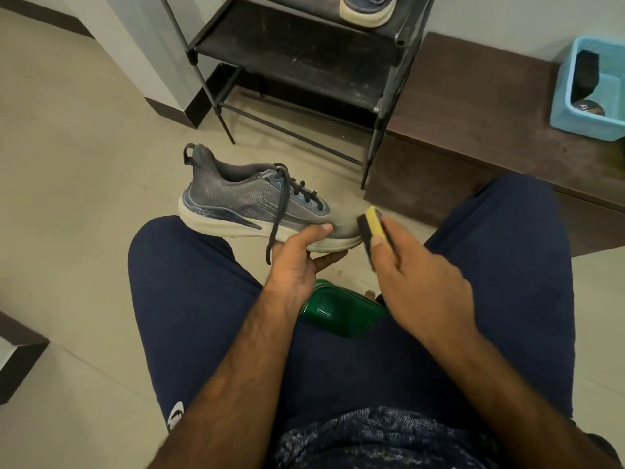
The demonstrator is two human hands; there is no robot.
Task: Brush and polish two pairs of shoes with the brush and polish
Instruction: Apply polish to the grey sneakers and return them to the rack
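Pointing right (heel left), sneaker (pixel 243 201) in left hand (pixel 297 262), brush (pixel 373 228) at toe.

Beige tiled floor (pixel 67 164), pale walls (pixel 490 15) edged with dark skirting (pixel 176 113), black metal shoe rack (pixel 294 55) with dusty shelves standing against the wall, low dark brown tabletop (pixel 473 106) just to its right, light blue plastic basket (pixel 575 118) resting on it

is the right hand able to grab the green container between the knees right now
Probably not yet: the right hand grips the brush, though the green container lies close below it with nothing between.
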